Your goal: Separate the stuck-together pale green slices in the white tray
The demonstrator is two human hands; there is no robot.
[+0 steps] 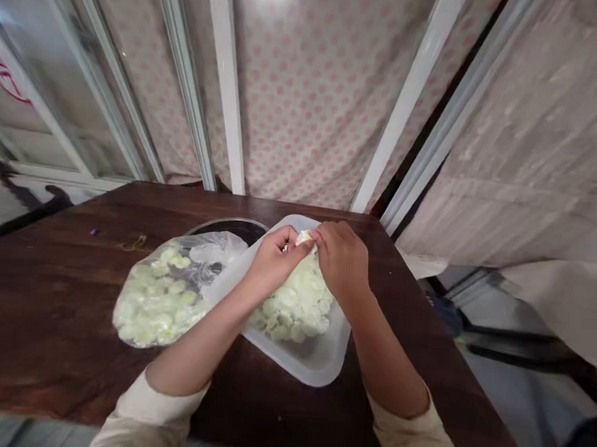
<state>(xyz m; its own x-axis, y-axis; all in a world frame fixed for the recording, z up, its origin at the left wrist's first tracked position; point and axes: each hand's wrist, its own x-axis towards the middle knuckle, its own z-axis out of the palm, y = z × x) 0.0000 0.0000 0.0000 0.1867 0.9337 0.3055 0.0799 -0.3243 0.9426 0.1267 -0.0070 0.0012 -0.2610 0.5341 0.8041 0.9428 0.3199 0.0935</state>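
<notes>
Both hands meet above a white plastic tray (321, 371) that holds a heap of pale, greenish-white, flower-like pieces (294, 310). Between my fingertips is one small whitish piece (304, 238), its exact kind unclear. My left hand (274, 259) pinches it from the left, thumb and fingers closed. From the other side my right hand (344, 259) also grips it, fingers bent together. Left of the tray lies a clear plastic bag (217, 249) with more of the same pale pieces (159, 303) in it. My left forearm hides part of the bag and the tray.
Behind the tray and bag shows the rim of a dark round pan (228, 221). A thin yellowish loop (134, 243) and a tiny purple bit (94, 231) lie on the dark wooden table (49, 304). Framed panels with a dotted curtain (314, 117) rise along the far edge.
</notes>
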